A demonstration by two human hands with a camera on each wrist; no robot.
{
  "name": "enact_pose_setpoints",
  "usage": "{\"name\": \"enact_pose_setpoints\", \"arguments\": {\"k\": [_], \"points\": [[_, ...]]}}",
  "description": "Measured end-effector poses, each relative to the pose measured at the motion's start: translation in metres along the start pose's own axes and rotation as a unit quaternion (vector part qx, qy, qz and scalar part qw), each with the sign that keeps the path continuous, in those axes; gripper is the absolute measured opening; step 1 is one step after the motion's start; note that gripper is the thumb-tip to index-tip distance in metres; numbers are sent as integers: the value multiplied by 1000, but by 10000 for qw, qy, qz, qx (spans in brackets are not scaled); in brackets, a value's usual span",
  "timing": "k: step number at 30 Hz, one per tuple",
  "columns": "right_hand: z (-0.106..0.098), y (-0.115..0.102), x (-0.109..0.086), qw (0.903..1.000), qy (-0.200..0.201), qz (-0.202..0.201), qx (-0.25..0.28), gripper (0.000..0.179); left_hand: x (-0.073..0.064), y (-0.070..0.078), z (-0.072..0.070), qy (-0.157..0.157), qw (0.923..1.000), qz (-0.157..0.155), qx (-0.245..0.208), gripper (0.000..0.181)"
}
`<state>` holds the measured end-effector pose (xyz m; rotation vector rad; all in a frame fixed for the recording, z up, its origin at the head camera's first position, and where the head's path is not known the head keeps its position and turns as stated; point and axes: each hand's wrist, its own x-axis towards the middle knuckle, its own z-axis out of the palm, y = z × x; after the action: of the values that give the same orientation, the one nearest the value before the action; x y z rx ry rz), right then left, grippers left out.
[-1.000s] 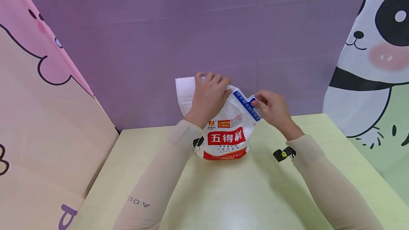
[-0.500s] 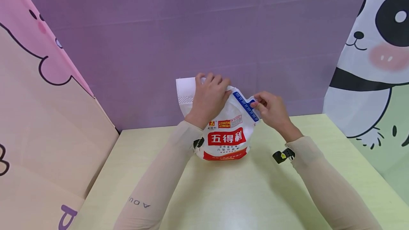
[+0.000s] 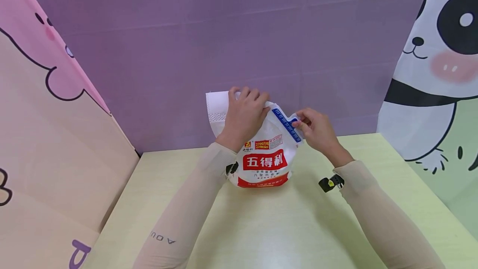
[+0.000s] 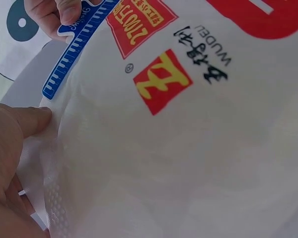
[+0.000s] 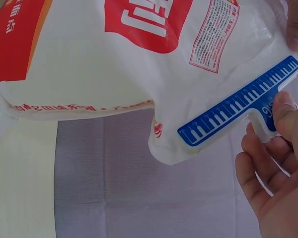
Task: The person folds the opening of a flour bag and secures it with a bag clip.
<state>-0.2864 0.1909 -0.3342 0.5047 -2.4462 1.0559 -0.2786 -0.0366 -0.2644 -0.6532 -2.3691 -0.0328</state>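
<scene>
A white flour bag [image 3: 263, 157] with red labels stands on the table, its top edge folded over. My left hand [image 3: 246, 113] grips the bag's upper edge. In the left wrist view, the left thumb [image 4: 37, 119] presses on the front of the bag near the clip. A blue bag clip [image 3: 287, 124] printed with piano keys sits slanted across the bag's upper right corner. My right hand [image 3: 317, 130] pinches the clip's handle between thumb and fingers, as the right wrist view shows with the right hand [image 5: 283, 158]. The left fingers behind the bag are partly hidden.
The pale table [image 3: 280, 227] extends around the bag. A purple cloth wall [image 3: 239, 32] rises close behind it. Printed panels flank the table, with a panda panel [image 3: 422, 94] on the right and a cream and pink panel [image 3: 56, 136] on the left.
My right hand and the clip have shifted very slightly left and down. The left hand keeps its grip, and the bag stays nearly in place.
</scene>
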Motion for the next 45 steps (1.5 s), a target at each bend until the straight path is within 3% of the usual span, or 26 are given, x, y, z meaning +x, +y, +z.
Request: {"name": "enact_pose_setpoints", "arguments": {"k": [8, 21, 30, 35, 41, 45], "points": [[0, 1, 0, 9999, -143, 12, 49, 24, -2, -1, 1, 23, 10000, -17, -57, 29], [8, 8, -5, 9996, 38, -89, 283, 29, -6, -3, 3, 175, 9996, -13, -202, 30], [14, 17, -11, 9983, 124, 150, 543, 34, -15, -8, 5, 651, 9975, -137, -219, 28], [17, 23, -19, 9970, 92, 346, 682, 34, -21, -11, 3, 873, 9953, -356, -239, 30], [18, 32, -30, 9959, 167, 475, 757, 33, -30, -10, 4, 1217, 9893, -615, -511, 33], [15, 31, -36, 9945, 241, 630, 798, 37, -41, -9, 5, 1489, 9843, -678, -662, 44]]}}
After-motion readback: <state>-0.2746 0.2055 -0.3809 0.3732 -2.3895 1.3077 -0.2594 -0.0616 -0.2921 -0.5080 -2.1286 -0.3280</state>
